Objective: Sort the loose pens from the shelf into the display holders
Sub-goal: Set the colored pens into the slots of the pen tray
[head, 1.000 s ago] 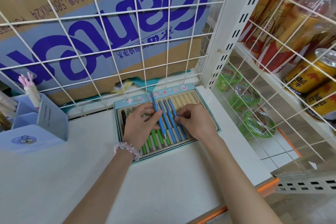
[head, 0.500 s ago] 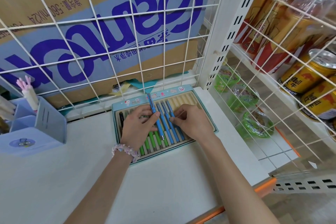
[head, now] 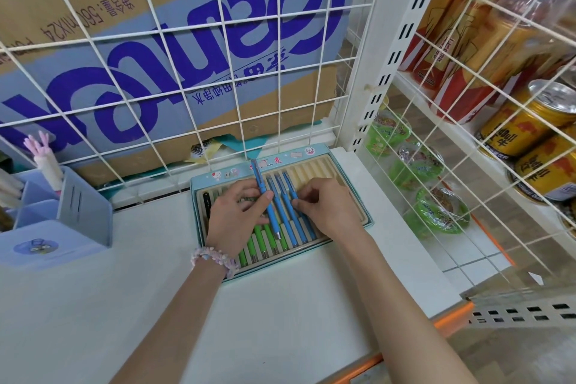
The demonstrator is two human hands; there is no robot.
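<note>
The left hand (head: pixel 237 215) pinches a blue pen (head: pixel 265 196) angled above the slotted tray (head: pixel 349 162), ready for a groove, while the right hand's (head: pixel 327 209) curled fingertips steady the seated blue pens (head: pixel 291 221).

pen tray (head: pixel 349 162) on shelf (head: pixel 124 290), organizer (head: pixel 84 212) to its left.

blue pens (head: pixel 288 212), green pens (head: pixel 258 240), slotted tray (head: pixel 311 171)
</note>
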